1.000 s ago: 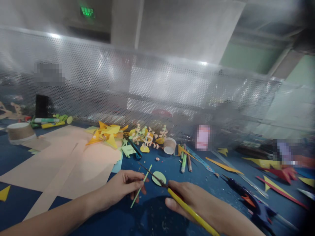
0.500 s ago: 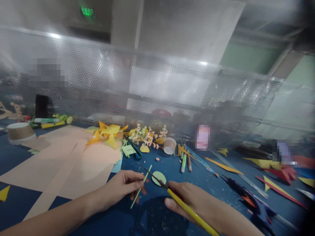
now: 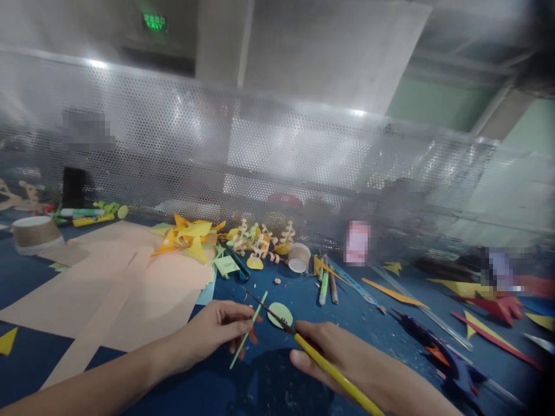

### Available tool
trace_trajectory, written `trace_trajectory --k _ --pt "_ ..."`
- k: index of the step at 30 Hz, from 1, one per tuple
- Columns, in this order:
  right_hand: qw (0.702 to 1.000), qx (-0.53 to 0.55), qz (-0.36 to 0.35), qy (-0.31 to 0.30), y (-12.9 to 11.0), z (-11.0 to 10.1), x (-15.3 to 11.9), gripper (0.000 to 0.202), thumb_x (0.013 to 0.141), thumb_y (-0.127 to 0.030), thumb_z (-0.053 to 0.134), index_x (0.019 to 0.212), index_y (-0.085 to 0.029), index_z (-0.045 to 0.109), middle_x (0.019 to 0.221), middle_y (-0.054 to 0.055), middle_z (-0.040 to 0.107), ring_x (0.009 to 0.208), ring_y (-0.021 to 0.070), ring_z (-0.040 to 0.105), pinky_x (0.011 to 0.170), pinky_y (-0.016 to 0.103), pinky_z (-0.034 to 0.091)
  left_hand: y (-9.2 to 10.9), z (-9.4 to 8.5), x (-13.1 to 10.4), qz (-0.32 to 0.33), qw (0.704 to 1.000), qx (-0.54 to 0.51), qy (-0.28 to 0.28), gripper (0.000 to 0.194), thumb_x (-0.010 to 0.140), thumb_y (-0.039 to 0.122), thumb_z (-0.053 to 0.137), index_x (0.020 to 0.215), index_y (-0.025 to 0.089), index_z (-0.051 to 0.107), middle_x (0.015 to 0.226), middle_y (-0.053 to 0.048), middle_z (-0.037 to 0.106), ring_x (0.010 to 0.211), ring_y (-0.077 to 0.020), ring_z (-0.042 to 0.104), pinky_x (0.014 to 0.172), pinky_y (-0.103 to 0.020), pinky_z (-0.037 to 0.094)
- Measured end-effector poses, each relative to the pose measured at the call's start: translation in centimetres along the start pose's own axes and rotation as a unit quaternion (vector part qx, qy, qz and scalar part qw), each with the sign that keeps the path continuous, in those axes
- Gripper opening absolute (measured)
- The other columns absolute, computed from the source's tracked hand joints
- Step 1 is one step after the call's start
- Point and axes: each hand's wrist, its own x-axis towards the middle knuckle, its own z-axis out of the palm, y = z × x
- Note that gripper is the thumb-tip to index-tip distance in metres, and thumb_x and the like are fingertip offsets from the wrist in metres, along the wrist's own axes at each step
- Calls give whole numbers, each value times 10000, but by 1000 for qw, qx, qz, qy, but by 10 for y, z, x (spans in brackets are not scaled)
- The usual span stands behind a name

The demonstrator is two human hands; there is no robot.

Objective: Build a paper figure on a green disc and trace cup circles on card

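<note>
Green strip [image 3: 238, 353] is being pinched between the thumb and fingers of the left hand [image 3: 228, 323], slanted over the table [image 3: 203, 396] in front of the person. Scissors [image 3: 323, 360] are being gripped by a yellow handle in the right hand [image 3: 338, 349], the blades being pointed across the strip's upper end; whether it is being touched cannot be told. The disc [image 3: 274, 311] is being partly covered by the scissors from this view. Beyond the left arm, sheets [image 3: 143, 306] are being partly covered by scraps [image 3: 191, 237]. The cup [image 3: 299, 258] is being flanked by pens [image 3: 324, 284]. Right of the right hand, the glue gun [image 3: 453, 361] is being borne by the table.
</note>
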Motion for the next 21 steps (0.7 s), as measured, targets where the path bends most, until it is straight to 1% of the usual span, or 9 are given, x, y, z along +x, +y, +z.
trace_trajectory --k 7,13,16,21 --pt "1000 9 -1 -1 4 3 0 436 823 -581 394 811 -163 517 676 5 547 538 105 432 492 236 332 0 0 0 6 1000 -7 -2 261 766 379 596 895 157 642 704 -12 656 507 -87 564 484 -178 376" --pt "1000 29 -4 0 4 2 0 440 829 -580 380 812 -161 513 681 0 529 542 98 399 498 229 331 -1 0 0 9 1000 -5 -4 250 769 374 593 883 157 643 707 -12 656 509 -88 559 493 -186 382" --pt "999 45 6 -10 2 1 -1 438 815 -584 406 816 -159 514 673 -10 509 543 95 377 495 225 324 -1 0 -1 8 1000 -7 -6 267 759 384 599 883 152 642 707 -16 657 509 -92 558 488 -189 377" --pt "999 40 24 -15 2 2 -2 453 828 -581 364 794 -153 507 647 -16 477 534 93 354 481 226 300 0 0 -1 5 1000 -8 -3 273 757 385 601 892 152 643 702 -13 654 503 -89 550 491 -192 381"
